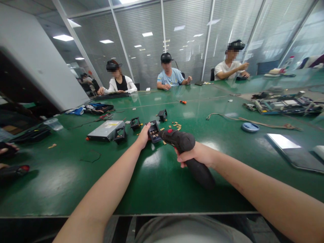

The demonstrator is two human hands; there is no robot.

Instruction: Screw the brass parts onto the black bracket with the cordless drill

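Observation:
My right hand is wrapped round the grip of a black cordless screwdriver, whose nose points left. In my left hand is a small black plastic housing, tilted up, with brass-coloured metal pieces inside. The screwdriver's nose is close to the housing's right side; whether they touch I cannot tell. Several small brass-coloured plates lie scattered just behind. Similar black housings stand nearby: one behind, one to the left, and another beside a silver disc drive.
On the green table lie an orange screwdriver, a cable, a blue round lid, a tablet-like slab and circuit boards. A plastic cup stands left. Several people sit opposite; another person's hands show at the left edge.

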